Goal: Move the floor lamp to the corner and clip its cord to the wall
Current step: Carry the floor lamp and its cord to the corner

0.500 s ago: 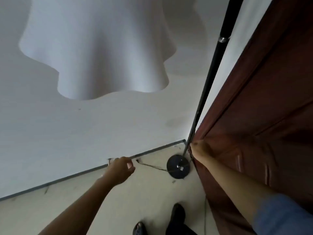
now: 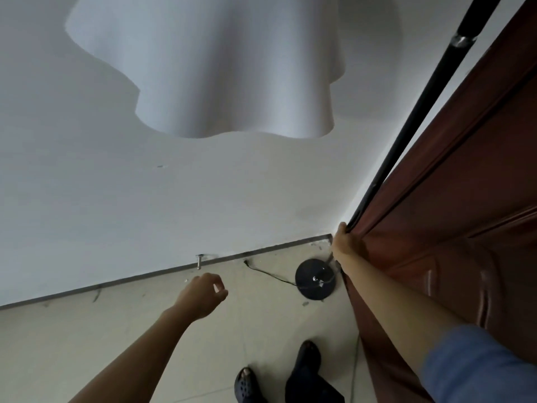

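The floor lamp stands in the corner: a black pole (image 2: 418, 109) rises from a round black base (image 2: 315, 282) on the floor, and its wavy white shade (image 2: 220, 68) hangs overhead. My right hand (image 2: 344, 242) is wrapped around the pole low down, just above the base. A thin black cord (image 2: 267, 273) runs from the base left to the foot of the wall. A small metal clip (image 2: 199, 260) sticks out of the wall at the skirting line. My left hand (image 2: 203, 295) hovers just below the clip, fingers loosely curled, holding nothing that I can see.
A dark red wooden door (image 2: 453, 228) stands right beside the pole and my right arm. The white wall (image 2: 101, 184) meets the pale tiled floor (image 2: 87, 338) along a grey strip. My feet in dark shoes (image 2: 247, 385) stand at the bottom.
My left hand has drawn back from the wall, uncovering the clip. My right hand stays on the pole. The view has shifted slightly right and up.
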A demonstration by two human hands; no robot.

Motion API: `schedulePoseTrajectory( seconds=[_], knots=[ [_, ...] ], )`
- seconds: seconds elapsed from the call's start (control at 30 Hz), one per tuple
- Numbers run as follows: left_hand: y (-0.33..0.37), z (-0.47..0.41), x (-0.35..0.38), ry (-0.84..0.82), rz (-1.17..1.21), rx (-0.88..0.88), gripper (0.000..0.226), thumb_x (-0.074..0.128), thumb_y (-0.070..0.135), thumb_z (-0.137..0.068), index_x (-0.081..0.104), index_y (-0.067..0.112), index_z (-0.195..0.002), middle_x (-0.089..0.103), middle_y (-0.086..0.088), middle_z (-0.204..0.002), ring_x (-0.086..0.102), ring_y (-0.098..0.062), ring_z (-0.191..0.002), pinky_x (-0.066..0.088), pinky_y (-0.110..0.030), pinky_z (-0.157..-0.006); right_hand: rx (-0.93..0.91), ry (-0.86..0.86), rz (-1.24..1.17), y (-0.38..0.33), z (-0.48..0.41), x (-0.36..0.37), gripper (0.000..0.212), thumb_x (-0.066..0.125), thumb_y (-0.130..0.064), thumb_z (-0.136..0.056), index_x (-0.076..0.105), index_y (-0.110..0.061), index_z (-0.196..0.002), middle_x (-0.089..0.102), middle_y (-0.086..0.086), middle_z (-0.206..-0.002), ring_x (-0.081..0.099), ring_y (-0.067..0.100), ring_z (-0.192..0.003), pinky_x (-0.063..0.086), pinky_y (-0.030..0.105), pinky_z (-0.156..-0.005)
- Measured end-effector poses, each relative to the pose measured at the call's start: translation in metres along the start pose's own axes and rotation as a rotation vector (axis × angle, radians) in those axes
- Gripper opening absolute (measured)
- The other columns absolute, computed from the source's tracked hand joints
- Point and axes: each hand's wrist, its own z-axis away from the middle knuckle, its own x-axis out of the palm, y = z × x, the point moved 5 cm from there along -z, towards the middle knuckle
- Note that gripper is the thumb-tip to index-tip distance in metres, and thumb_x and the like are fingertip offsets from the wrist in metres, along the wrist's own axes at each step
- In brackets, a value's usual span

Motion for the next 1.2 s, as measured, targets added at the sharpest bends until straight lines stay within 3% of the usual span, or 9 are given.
schedulePoseTrajectory(
  seconds=[0.2, 0.3, 0.43, 0.53, 0.7, 0.77, 0.9, 1.07, 1.2],
  knots=[
    [-0.004, 0.004, -0.003, -0.004, 0.016, 0.043, 0.009, 0.059, 0.028, -0.079, 0.064, 0.021, -0.076, 0.073, -0.009, -0.081, 0.068, -0.026, -0.077, 0.057, -0.039, -0.074, 0.074, -0.138, -0.021, 0.025, 0.018, 0.01, 0.047, 0.043, -0.034, -0.095, 0.057, 0.003, -0.121, 0.064, 0.026, -0.12, 0.063, 0.042, -0.103, 0.052, 0.044, -0.083],
    [-0.006, 0.004, -0.002, -0.004, -0.009, 0.085, 0.012, 0.059, 0.029, -0.081, 0.065, 0.019, -0.081, 0.072, -0.008, -0.086, 0.068, -0.023, -0.079, 0.057, -0.04, -0.078, 0.144, -0.328, -0.231, 0.042, 0.043, 0.019, 0.04, 0.045, -0.034, -0.099, 0.058, 0.003, -0.106, 0.069, 0.016, -0.087, 0.063, 0.028, -0.063, 0.054, 0.028, -0.05],
    [-0.007, 0.008, -0.001, -0.022, -0.064, 0.132, 0.015, 0.059, 0.031, -0.083, 0.065, 0.018, -0.088, 0.066, -0.003, -0.094, 0.064, -0.023, -0.088, 0.052, -0.035, -0.078, 0.101, -0.403, -0.472, 0.023, 0.08, 0.008, 0.059, 0.04, -0.043, -0.1, 0.061, 0.003, -0.069, 0.072, 0.02, -0.071, 0.068, 0.027, -0.054, 0.055, 0.03, -0.047],
    [-0.004, 0.012, -0.002, -0.035, -0.08, 0.16, 0.02, 0.061, 0.028, -0.083, 0.065, 0.018, -0.099, 0.065, -0.004, -0.106, 0.062, -0.024, -0.095, 0.052, -0.037, -0.085, 0.083, -0.452, -0.688, -0.002, 0.106, -0.014, 0.054, 0.041, -0.045, -0.099, 0.054, -0.006, -0.064, 0.073, 0.018, -0.064, 0.07, 0.027, -0.05, 0.052, 0.027, -0.041],
    [0.021, 0.023, 0.008, -0.193, 0.009, 0.259, 0.08, 0.071, 0.009, -0.072, 0.034, 0.028, -0.14, 0.046, -0.01, -0.139, 0.051, -0.027, -0.121, 0.047, -0.033, -0.096, 0.101, -0.581, -1.037, -0.038, 0.145, -0.057, 0.044, 0.048, -0.046, -0.096, 0.046, -0.015, -0.065, 0.072, 0.014, -0.063, 0.068, 0.024, -0.047, 0.049, 0.023, -0.038],
    [0.039, 0.032, 0.019, -0.258, 0.033, 0.307, 0.084, 0.075, 0.011, -0.071, 0.033, 0.033, -0.141, 0.039, -0.009, -0.144, 0.043, -0.027, -0.13, 0.043, -0.04, -0.105, 0.11, -0.622, -1.143, -0.052, 0.157, -0.073, 0.046, 0.05, -0.045, -0.096, 0.044, -0.016, -0.061, 0.069, 0.009, -0.059, 0.064, 0.019, -0.043, 0.046, 0.02, -0.036],
    [0.059, 0.04, 0.044, -0.355, 0.045, 0.334, 0.025, 0.063, 0.03, -0.086, 0.065, 0.018, -0.107, 0.06, -0.008, -0.125, 0.054, -0.021, -0.115, 0.045, -0.036, -0.097, 0.086, -0.695, -1.359, -0.075, 0.173, -0.111, 0.056, 0.05, -0.041, -0.097, 0.05, -0.015, -0.047, 0.061, 0.0, -0.049, 0.055, 0.011, -0.036, 0.04, 0.016, -0.031],
    [0.026, 0.036, 0.037, -0.298, 0.095, 0.26, 0.038, 0.044, 0.031, -0.096, 0.057, 0.019, -0.062, 0.062, -0.006, -0.072, 0.053, -0.016, -0.067, 0.04, -0.029, -0.074, 0.026, -0.66, -1.6, -0.071, 0.165, -0.16, 0.054, 0.045, -0.043, -0.096, 0.051, -0.017, -0.049, 0.049, -0.006, -0.042, 0.044, 0.006, -0.031, 0.032, 0.014, -0.03],
    [-0.004, 0.033, 0.018, -0.195, 0.05, 0.217, 0.04, 0.035, 0.038, -0.098, 0.045, 0.015, -0.066, 0.058, 0.0, -0.05, 0.057, -0.012, -0.044, 0.048, -0.031, -0.061, 0.084, -0.5, -1.526, -0.043, 0.149, -0.143, 0.04, 0.05, -0.043, -0.093, 0.041, -0.021, -0.062, 0.045, -0.007, -0.041, 0.037, 0.005, -0.03, 0.027, 0.015, -0.033]
  ],
)
